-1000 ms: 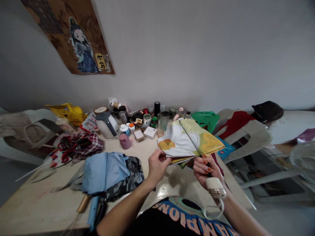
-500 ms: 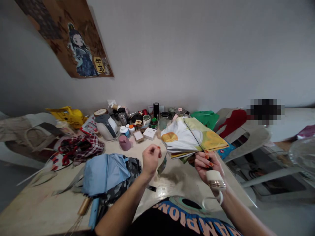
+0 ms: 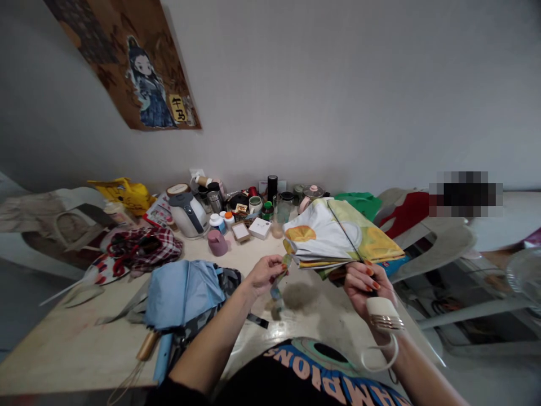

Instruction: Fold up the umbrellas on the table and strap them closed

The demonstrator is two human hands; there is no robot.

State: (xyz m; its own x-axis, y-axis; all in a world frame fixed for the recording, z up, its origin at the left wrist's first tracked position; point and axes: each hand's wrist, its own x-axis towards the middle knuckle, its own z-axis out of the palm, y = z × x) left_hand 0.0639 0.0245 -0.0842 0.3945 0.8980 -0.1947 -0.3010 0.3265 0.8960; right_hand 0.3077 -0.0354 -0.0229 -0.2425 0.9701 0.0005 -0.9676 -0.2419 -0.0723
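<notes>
My right hand (image 3: 367, 286) is closed around the lower end of a partly folded umbrella (image 3: 323, 232), whose canopy is white, yellow and green. Its cream handle (image 3: 382, 309) with gold rings and a white wrist loop sticks out below that hand. To the left of the canopy, my left hand (image 3: 266, 273) pinches the umbrella's narrow patterned strap (image 3: 276, 294) between its fingertips, and the loose end hangs down. Several dark ribs show along the folded cloth. A folded light-blue umbrella (image 3: 183, 294) lies to the left, on the table.
A camouflage-patterned umbrella (image 3: 230, 276) lies by the blue one on the table (image 3: 80, 344). Further back stand a kettle (image 3: 188, 214), a pink cup (image 3: 217, 242), a white box (image 3: 260, 228) and several bottles. A plaid bag (image 3: 169, 245) sits at the left. Chairs flank the table.
My left hand has moved right and taken hold of the umbrella's strap, which hung loose before. The view has shifted slightly; my right hand keeps its hold on the umbrella.
</notes>
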